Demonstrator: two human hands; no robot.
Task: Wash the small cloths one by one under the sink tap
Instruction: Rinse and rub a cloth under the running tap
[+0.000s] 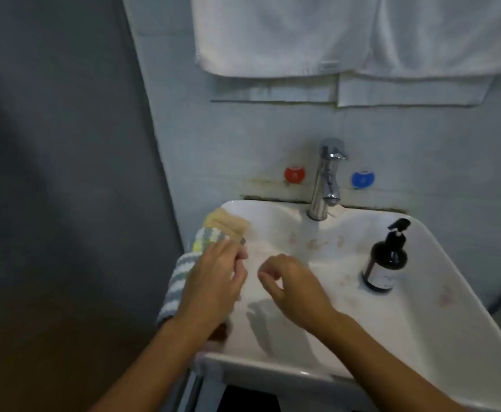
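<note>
I see chrome tap [326,179] running, striped knit cloths [181,281] piled on white sink's [421,337] left rim. Both hands hold nothing, fingers loosely curled: left [213,281], right [294,289]. Washing prob. barely begun.

Glossy chrome tap [326,176], knitted cloths [181,278]

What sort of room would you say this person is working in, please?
Most likely a bathroom or washroom: a white sink with a chrome tap against a tiled wall, white towels hanging above, and a dark pump bottle on the rim.
</note>
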